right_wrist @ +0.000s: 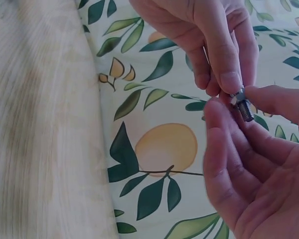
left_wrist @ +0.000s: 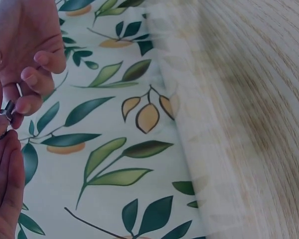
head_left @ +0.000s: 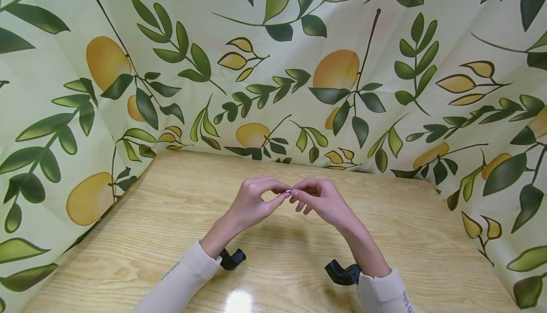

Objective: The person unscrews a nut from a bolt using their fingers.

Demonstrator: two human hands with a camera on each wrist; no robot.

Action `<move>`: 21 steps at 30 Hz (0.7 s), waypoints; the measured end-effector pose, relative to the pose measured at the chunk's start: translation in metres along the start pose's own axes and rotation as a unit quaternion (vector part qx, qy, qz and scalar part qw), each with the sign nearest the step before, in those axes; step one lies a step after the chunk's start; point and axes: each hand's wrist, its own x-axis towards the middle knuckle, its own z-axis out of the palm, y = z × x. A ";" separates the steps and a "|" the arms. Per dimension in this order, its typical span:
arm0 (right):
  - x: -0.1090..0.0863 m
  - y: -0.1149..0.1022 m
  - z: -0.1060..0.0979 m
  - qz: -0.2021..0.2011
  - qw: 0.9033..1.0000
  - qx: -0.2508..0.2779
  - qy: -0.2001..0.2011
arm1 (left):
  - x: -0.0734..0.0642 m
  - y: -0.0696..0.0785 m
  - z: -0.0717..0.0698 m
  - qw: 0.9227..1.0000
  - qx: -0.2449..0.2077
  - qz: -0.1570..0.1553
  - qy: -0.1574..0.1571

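Note:
A small silver metal bolt point(right_wrist: 246, 111) with a threaded shank shows between the two hands in the right wrist view. Its shank points down and right, away from a hex part that could be its head or a nut; I cannot tell which. The left hand point(head_left: 252, 201) pinches it at the hex end with thumb and fingertips. From the other side the right hand point(head_left: 321, 200) pinches the same bolt, its thumb against the hex part. In the head view the bolt is a tiny glint, mostly covered by fingertips. Both hands are held above the wooden table point(head_left: 179, 237).
A cloth point(head_left: 273, 99) printed with leaves and orange fruit stands behind the table and along its sides. Black wrist mounts point(head_left: 343, 273) stick out inward from both cream sleeves point(head_left: 181, 275). A bright light reflection lies on the table's near part.

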 end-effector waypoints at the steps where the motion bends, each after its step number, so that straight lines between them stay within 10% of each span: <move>1: 0.000 0.000 0.000 0.000 1.000 0.000 0.002 | 0.000 0.000 0.000 1.000 -0.001 -0.001 0.000; 21: 0.001 0.001 -0.001 0.024 1.000 0.005 0.009 | 0.000 0.000 0.001 1.000 -0.004 -0.002 -0.002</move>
